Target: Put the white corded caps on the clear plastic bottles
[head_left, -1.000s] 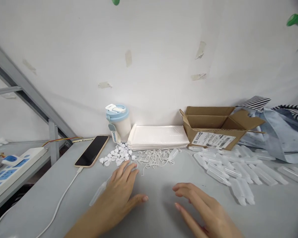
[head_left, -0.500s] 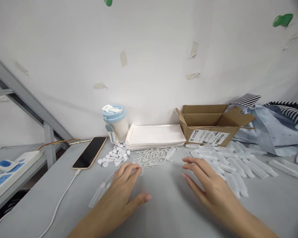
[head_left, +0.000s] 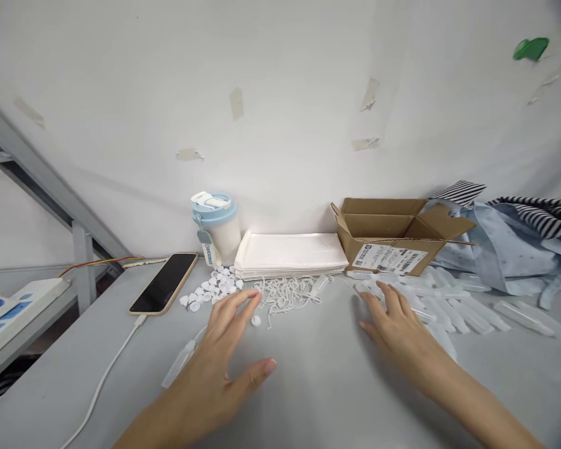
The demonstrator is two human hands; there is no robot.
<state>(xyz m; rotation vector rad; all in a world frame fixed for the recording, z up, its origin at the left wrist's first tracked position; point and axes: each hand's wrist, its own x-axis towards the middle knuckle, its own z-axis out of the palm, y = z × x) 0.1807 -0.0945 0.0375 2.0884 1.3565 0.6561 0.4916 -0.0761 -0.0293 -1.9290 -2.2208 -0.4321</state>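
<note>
Left grip (head_left: 211,366), right grip (head_left: 399,327), both unclenched

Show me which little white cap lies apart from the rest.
The single cap between the left hand and the white strings; the other visible caps bunch together near the cup.

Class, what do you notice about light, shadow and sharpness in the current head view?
In the head view, light is soft; a blurred shadow falls on the grey table by the right hand; the translucent tubes partly blend together; the box label's small print is unreadable; the top right corner darkens.
</note>
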